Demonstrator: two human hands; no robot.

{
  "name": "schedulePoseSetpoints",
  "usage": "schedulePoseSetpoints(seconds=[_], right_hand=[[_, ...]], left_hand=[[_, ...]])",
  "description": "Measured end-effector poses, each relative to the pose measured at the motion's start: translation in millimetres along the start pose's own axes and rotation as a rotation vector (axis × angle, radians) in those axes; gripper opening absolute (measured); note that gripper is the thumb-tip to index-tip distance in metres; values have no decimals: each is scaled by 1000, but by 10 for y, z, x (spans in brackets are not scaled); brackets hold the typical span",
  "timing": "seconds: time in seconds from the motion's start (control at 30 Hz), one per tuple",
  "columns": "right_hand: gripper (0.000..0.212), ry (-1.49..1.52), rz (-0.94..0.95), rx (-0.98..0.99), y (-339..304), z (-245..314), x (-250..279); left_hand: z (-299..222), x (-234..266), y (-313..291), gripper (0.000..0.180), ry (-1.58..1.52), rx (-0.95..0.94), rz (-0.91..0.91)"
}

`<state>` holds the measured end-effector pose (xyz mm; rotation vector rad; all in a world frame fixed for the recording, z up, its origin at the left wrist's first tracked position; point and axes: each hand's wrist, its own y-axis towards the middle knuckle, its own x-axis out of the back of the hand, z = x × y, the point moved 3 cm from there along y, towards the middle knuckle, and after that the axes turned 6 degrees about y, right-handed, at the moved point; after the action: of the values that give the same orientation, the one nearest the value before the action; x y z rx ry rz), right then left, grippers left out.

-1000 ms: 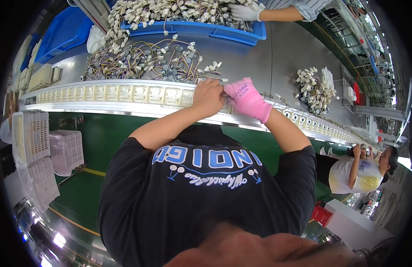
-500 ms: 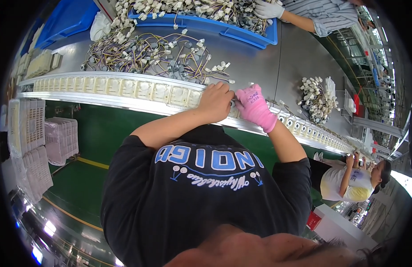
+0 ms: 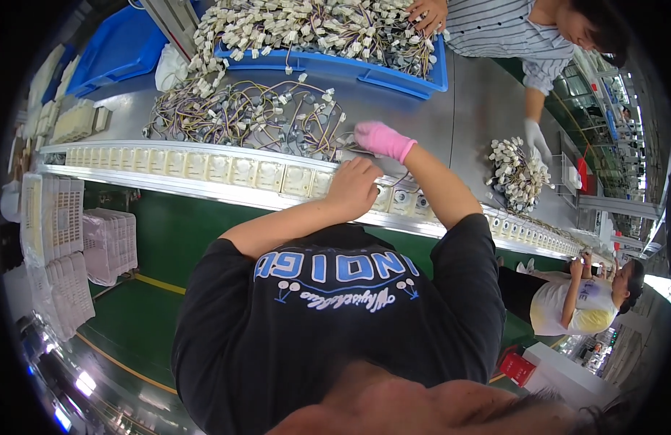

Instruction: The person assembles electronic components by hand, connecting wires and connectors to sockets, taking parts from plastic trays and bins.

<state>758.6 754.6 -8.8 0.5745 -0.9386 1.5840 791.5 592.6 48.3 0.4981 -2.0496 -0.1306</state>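
Note:
Along the metal rail (image 3: 227, 187) runs a row of cream square plastic housings (image 3: 243, 171). My bare left hand (image 3: 354, 188) rests over the row with fingers bent down onto a housing; whatever lies under the fingertips is hidden. Beyond it, my right hand (image 3: 383, 140), in a pink glove, is at the right end of a loose pile of wire leads (image 3: 241, 112) with white connectors and grey round parts. Its fingers are curled together by the leads, and I cannot make out what they hold. Right of my left hand, housings with dark round centres (image 3: 401, 197) continue along the rail.
A blue bin (image 3: 393, 83) heaped with wired connectors stands across the grey table. Behind it a co-worker in a striped shirt (image 3: 495, 32) reaches into the bin and toward a connector bunch (image 3: 519, 174). An empty blue tray (image 3: 118, 54) and stacked crates (image 3: 56, 254) are left.
My right hand has left the housing beside my left hand and moved up and left to the wire pile. The co-worker has leaned in, a gloved hand now by the right bunch.

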Motion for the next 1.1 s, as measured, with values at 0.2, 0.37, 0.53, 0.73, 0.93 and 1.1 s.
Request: schedulePoseSetpoints(seconds=[0.2, 0.37, 0.53, 0.73, 0.93, 1.1], right_hand=[[19, 827, 89, -23, -196, 946, 816], [17, 1345, -262, 200, -382, 1069, 1301], [20, 708, -263, -112, -408, 836, 1131], [33, -30, -732, 82, -727, 1144, 632], [30, 203, -578, -27, -761, 1165, 321], [26, 529, -540, -31, -935, 1169, 430]], left_hand=[[728, 489, 476, 58, -584, 294, -518], [926, 526, 601, 38, -744, 281, 193], [1291, 620, 684, 48, -650, 413, 286], [868, 376, 430, 46, -1535, 735, 126], [651, 269, 380, 38, -1385, 794, 100], [782, 388, 265, 37, -791, 528, 208]])
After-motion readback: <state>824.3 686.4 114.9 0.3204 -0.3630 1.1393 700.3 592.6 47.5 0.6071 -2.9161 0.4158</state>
